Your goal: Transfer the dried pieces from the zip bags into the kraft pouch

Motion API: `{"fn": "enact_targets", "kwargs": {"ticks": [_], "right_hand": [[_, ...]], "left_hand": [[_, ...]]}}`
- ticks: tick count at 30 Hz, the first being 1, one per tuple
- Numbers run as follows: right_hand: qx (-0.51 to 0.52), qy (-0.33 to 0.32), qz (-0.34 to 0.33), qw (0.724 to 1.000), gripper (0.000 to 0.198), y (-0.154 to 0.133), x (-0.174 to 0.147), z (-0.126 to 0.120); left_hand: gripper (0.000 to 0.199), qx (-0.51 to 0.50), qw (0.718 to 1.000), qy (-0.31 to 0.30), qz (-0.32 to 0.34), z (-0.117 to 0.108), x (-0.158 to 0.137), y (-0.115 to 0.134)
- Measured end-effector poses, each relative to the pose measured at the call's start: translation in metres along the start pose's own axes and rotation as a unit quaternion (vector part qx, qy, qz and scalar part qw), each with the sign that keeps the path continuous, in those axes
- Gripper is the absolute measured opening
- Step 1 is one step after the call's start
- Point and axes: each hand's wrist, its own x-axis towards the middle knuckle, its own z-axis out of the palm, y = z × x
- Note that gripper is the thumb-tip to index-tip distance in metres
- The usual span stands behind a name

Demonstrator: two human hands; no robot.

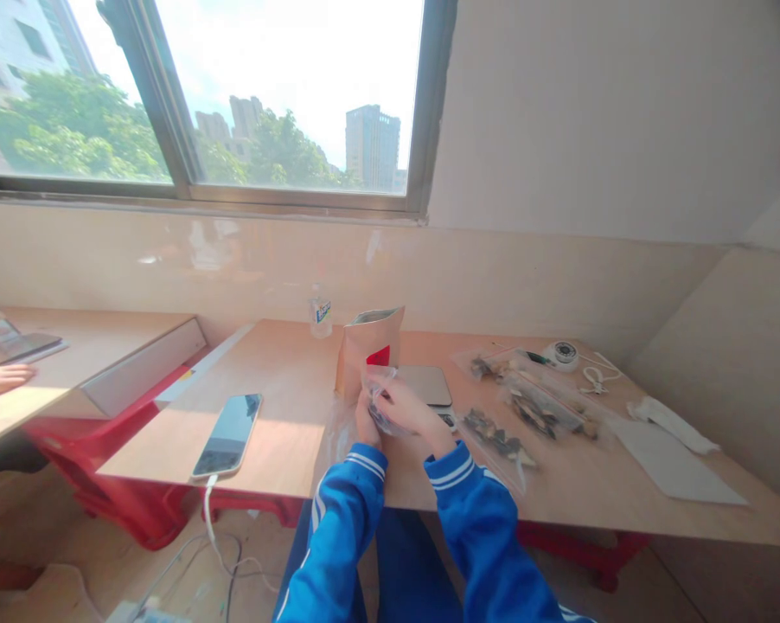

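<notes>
Both my hands hold a small clear plastic bag (380, 400) with dark pieces inside, just above the wooden table (286, 433). My left hand (366, 422) grips its lower left side; my right hand (404, 407) pinches its upper right. Both sleeves are blue with white stripes. Right behind the bag stands a brown paper pouch (370, 348) with a red patch, open at the top. A small grey scale (427, 384) lies just right of my hands.
Several filled clear bags (533, 407) lie to the right, with a tape roll (564, 353), white paper (672, 463) and a cloth beyond. A charging phone (229, 433) lies left. A small bottle (320, 311) stands by the wall. Another person's hand (1, 379) rests on the neighbouring table.
</notes>
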Motion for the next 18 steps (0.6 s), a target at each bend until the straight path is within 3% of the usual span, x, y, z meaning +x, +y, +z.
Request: {"fn": "enact_targets", "kwargs": {"ticks": [3,9,14,18], "right_hand": [[-0.014,-0.010,0.013,1.000,0.040,0.002,-0.001,0.005],[-0.046,0.032,0.037,0.998,0.028,-0.004,-0.011,0.010],[-0.096,0.056,0.107,0.988,0.026,-0.016,-0.010,0.022],[-0.107,0.067,0.150,0.981,0.010,-0.020,-0.007,0.027]], "left_hand": [[0.026,0.058,0.998,-0.012,0.036,-0.005,0.003,0.000],[0.024,0.142,0.987,-0.038,0.064,-0.009,0.002,0.003],[0.017,0.194,0.976,-0.052,0.087,-0.015,0.006,0.001],[0.014,0.232,0.965,-0.057,0.106,-0.020,0.012,0.000]]}}
